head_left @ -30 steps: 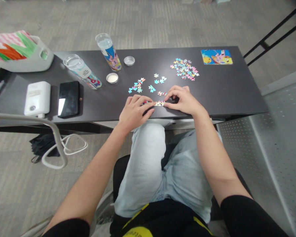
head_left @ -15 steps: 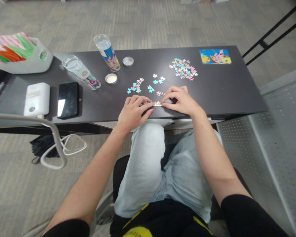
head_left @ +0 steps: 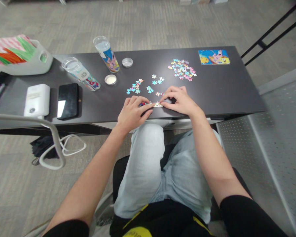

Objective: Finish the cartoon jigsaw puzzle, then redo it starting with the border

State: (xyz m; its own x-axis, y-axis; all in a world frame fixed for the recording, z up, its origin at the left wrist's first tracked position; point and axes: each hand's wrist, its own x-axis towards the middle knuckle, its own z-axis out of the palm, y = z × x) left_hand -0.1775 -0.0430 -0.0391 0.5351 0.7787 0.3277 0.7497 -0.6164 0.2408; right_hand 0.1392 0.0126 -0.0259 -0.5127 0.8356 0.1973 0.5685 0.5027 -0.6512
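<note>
Puzzle strip (head_left: 158, 104) lies mid-frame, long axis left-right, both hands equally near: right hand (head_left: 179, 100) thumb and index pinch its right end, left hand (head_left: 132, 112) covers its left, grip can't tell.

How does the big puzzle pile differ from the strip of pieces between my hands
The puzzle pile is loosely scattered; the strip forms a narrow row. The pile lies untouched; your left hand and right hand touch the strip. Both are jigsaw pieces on the desk.
</note>
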